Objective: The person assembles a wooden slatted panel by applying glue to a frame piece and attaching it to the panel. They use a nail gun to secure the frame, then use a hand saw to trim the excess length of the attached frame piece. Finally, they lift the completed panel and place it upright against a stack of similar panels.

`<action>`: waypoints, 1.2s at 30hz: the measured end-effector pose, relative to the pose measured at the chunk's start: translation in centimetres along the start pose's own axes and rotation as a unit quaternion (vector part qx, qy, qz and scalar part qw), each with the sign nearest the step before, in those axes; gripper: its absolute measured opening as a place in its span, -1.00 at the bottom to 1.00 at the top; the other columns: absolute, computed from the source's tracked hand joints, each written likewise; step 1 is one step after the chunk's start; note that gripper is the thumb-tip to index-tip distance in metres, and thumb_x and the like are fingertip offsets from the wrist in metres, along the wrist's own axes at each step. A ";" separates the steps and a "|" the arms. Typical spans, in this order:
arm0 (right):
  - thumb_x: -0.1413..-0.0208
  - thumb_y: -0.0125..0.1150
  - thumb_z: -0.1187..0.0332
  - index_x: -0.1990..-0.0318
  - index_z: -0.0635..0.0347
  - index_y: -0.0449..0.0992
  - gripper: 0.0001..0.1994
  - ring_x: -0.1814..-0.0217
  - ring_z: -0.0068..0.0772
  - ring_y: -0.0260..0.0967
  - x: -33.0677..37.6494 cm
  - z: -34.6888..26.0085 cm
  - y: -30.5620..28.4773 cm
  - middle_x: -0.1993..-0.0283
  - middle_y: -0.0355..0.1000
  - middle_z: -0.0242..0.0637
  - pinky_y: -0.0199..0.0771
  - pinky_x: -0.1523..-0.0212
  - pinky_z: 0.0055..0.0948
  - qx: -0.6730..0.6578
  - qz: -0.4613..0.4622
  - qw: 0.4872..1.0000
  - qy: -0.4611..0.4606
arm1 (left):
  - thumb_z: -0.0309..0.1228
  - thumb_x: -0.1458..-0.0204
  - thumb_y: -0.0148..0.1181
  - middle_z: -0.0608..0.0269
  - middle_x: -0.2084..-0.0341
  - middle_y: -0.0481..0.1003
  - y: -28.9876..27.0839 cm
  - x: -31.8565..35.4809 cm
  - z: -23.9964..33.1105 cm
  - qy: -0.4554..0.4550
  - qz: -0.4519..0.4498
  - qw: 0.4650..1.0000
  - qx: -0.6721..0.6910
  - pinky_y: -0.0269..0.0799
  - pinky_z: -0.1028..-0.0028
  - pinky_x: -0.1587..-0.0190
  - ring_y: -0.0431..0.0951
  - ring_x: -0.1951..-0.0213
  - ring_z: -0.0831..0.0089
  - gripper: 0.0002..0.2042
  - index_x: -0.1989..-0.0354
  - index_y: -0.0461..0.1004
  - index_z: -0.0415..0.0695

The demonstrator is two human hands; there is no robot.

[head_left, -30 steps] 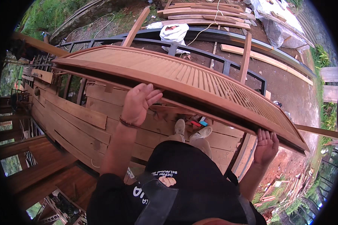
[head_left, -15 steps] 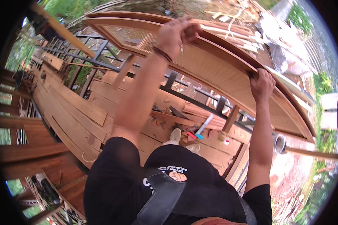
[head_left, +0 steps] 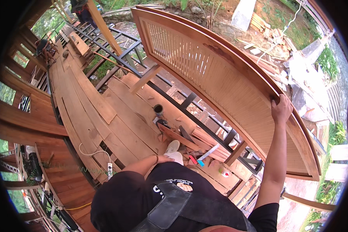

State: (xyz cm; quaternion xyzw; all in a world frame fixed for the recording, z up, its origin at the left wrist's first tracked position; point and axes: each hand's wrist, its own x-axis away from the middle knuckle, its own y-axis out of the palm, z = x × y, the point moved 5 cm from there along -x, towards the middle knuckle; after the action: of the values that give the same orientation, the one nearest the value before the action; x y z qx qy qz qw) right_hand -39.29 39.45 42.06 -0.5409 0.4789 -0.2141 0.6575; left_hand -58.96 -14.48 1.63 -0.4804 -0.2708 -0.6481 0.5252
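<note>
A large wooden louvered door panel (head_left: pixel 224 77) stands on its long edge in front of me. My right hand (head_left: pixel 281 109) is closed over its upper edge, towards the right end. My left hand (head_left: pixel 163 159) is down close to my waist, off the panel, with a dark band at its wrist. My shirt partly hides its fingers, so whether it is open or holds anything does not show. Slats with light gaps fill the panel's left end; beside my right hand the slatting looks denser.
Wooden props (head_left: pixel 145 79) and a black metal frame (head_left: pixel 187 102) run along the panel's lower edge. On the plank floor (head_left: pixel 116 100) lie a dark cup (head_left: pixel 158 109), a blue-handled tool (head_left: pixel 207 154), cut boards and a power strip (head_left: pixel 110 170). People are at the far left.
My left hand has let go of the panel's top edge and dropped to my waist. The right hand keeps its grip. My view has shifted, showing more of the panel's left end.
</note>
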 end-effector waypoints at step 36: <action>0.34 0.42 -0.13 0.63 0.02 0.24 -0.48 0.51 -0.36 0.23 13.0 -4.8 -5.9 0.59 0.15 -0.42 0.14 0.37 -0.36 0.026 0.233 0.972 -0.011 | 0.06 -0.15 -0.07 0.19 0.16 0.53 -20.2 -36.7 27.3 0.102 0.090 0.616 0.776 0.47 0.13 0.03 0.53 0.11 0.26 -0.53 0.02 0.45 -0.07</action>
State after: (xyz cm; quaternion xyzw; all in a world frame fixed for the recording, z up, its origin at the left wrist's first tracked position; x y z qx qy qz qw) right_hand -36.22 24.72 42.56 -0.3994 0.5785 -0.0616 0.7085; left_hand -69.22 30.45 -17.87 0.1535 -0.5731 -0.1905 0.7822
